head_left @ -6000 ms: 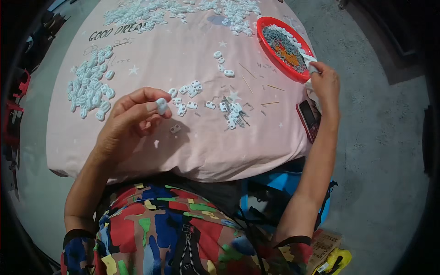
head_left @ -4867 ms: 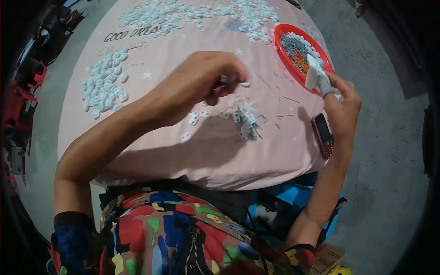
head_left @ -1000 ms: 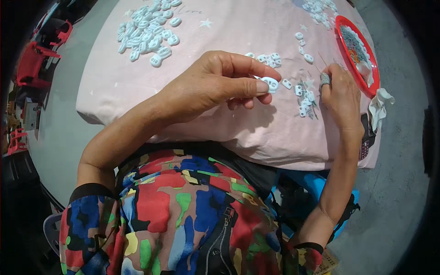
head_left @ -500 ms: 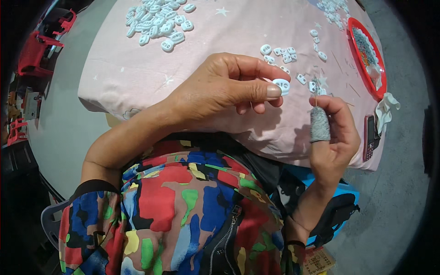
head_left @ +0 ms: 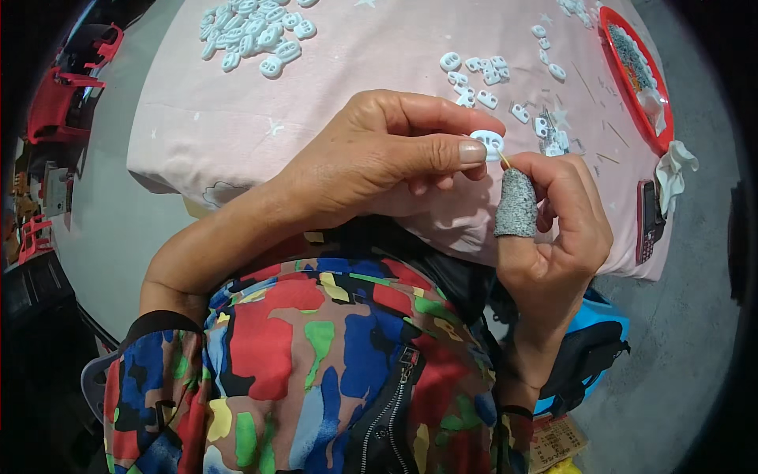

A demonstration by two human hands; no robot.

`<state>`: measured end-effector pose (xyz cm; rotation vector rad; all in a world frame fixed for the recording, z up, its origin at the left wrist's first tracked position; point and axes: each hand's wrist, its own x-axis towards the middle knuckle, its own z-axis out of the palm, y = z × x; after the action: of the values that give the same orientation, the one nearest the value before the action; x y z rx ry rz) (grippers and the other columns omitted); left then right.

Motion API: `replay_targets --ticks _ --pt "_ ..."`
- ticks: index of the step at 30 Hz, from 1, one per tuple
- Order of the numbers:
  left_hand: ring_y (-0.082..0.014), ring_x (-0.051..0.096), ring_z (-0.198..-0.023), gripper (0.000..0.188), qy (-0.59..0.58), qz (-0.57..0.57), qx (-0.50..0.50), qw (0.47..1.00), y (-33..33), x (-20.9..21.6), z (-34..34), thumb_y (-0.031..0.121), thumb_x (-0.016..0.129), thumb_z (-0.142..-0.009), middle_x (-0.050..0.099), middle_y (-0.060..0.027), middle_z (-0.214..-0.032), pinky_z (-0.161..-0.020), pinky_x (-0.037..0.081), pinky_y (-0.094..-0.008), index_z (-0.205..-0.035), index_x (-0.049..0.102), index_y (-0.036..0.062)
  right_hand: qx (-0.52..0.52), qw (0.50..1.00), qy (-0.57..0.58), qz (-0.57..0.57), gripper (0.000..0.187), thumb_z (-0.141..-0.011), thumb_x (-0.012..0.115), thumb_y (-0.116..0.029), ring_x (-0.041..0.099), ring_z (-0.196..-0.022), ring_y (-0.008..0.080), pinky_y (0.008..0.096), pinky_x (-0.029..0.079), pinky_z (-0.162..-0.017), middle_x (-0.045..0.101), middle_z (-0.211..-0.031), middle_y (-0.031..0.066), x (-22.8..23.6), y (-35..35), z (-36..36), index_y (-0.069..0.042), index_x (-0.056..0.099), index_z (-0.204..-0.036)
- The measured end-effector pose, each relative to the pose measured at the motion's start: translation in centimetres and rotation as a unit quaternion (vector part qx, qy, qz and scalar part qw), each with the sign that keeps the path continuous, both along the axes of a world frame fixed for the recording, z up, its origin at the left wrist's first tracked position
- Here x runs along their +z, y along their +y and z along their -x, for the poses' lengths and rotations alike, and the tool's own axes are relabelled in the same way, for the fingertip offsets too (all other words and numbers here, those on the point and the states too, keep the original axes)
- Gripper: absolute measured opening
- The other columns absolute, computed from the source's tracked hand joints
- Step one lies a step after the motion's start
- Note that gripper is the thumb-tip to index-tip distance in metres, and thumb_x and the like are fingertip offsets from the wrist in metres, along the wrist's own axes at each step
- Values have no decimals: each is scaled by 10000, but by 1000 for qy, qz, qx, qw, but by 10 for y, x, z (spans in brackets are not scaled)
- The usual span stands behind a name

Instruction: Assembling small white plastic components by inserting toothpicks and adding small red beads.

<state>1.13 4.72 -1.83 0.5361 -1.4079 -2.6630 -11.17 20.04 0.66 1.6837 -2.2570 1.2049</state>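
Observation:
My left hand [head_left: 383, 154] pinches a white oval two-holed plastic piece [head_left: 489, 144], much like a cord lock, between thumb and forefinger. From the right, my right hand [head_left: 564, 213] meets it, with a grey knitted finger cover [head_left: 517, 204] over the thumb. A thin yellowish stick [head_left: 504, 159], like a toothpick, is pinched between that thumb and forefinger. Its tip points up at the lower right of the white piece; whether it has entered a hole I cannot tell. Just beyond my hands lie several small white two-holed parts [head_left: 488, 99] and a few springs [head_left: 550, 134].
A large heap of white oval pieces [head_left: 253, 31] lies far left on the pink cloth [head_left: 213, 118]. At the right edge are a red tray [head_left: 663, 142] with small parts, a phone [head_left: 646, 217] and a white cloth [head_left: 673, 170]. Loose thin sticks [head_left: 617, 134] lie nearby.
My right hand has moved left and slightly up, bringing the stick to the white piece. My left hand still holds that piece in nearly the same place.

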Motion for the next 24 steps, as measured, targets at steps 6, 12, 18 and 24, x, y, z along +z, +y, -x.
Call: replay_targets --ticks 6,12,18,24 --pt "-23 506 -662 375 -19 -7 -8 1000 1 -1 0 154 693 -897 678 -29 -906 -559 418 -144 -1249 629 39 0 1000 15 -11 276 -616 596 17 552 -646 312 373 456 -588 552 -733 126 1 1 1 -8 627 -890" --pt "-23 519 -675 369 -19 8 -5 1000 3 -1 -1 146 679 -908 686 -38 -935 -578 429 -138 -1255 623 35 27 998 47 -9 192 -733 593 45 495 -615 106 222 386 -548 546 -734 51 2 1 5 22 632 -920" --pt "-28 561 -724 358 -26 -12 0 1000 3 0 0 114 657 -921 693 -52 -957 -595 457 -140 -1262 610 16 8 1000 19 -9 180 -749 587 52 536 -646 100 219 417 -565 575 -751 57 0 0 2 23 634 -921" --pt "-30 554 -716 355 -14 11 22 1000 6 0 0 116 667 -913 691 -50 -951 -592 456 -151 -1251 620 17 4 998 57 -19 183 -738 592 61 564 -659 127 230 439 -592 579 -750 70 5 1 -1 22 637 -911"
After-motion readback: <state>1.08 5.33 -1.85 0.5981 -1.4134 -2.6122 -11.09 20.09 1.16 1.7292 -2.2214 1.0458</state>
